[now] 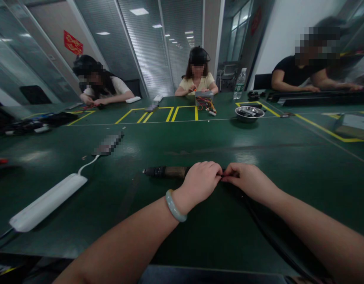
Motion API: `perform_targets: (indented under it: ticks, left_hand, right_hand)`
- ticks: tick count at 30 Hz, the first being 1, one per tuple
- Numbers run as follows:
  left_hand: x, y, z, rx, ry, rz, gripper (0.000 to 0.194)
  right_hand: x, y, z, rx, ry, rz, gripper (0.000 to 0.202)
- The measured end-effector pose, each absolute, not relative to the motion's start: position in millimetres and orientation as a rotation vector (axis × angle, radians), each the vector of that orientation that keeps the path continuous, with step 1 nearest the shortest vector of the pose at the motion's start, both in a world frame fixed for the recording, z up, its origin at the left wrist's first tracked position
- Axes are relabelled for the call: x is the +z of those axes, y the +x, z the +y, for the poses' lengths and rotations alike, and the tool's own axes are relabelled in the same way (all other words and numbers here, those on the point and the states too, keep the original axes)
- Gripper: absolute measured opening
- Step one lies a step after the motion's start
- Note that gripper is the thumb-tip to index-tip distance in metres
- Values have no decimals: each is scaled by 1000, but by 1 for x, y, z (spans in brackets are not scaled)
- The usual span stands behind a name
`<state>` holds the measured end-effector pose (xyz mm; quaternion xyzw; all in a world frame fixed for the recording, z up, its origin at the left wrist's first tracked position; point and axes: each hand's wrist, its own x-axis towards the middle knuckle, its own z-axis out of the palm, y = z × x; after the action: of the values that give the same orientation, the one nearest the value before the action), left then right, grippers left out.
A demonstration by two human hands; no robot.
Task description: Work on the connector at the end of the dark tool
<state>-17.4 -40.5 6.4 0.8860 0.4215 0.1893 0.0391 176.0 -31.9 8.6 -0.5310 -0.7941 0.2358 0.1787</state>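
On the green tabletop lies an electric screwdriver [174, 172], its black chuck and silver tip toward the left. My left hand [201, 181], with a pale bangle [173, 206] on the wrist, is closed around the rear of the tool and covers it. The fingertips of my right hand [247, 179] are pinched together at the tool's back end, touching or almost touching the left fingers. A black power cord [263, 227] runs from there under my right forearm toward the table's front edge. The exact part between the fingertips is mostly hidden.
A white power strip [48, 203] and a blurred phone-like item [108, 144] lie left. Beyond are a metal bowl [249, 113], a water bottle [239, 85] and a metal box with coloured wires [204, 98]. Three people sit around the far side.
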Motion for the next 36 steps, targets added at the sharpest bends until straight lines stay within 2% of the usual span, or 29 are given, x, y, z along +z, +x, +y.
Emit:
perform_targets:
  ticks: [13, 23, 36]
  left_hand:
    - [7, -19, -39, 583, 2697, 1294, 6]
    - [7, -20, -37, 591, 2721, 1268, 6]
    - [10, -23, -39, 625, 2739, 1195, 11]
  right_hand:
    - [10, 183, -31, 881, -1566, -2277, 20]
    - [6, 178, -28, 791, -1556, -2232, 22]
    - [10, 181, -28, 892, -1479, -2268, 24]
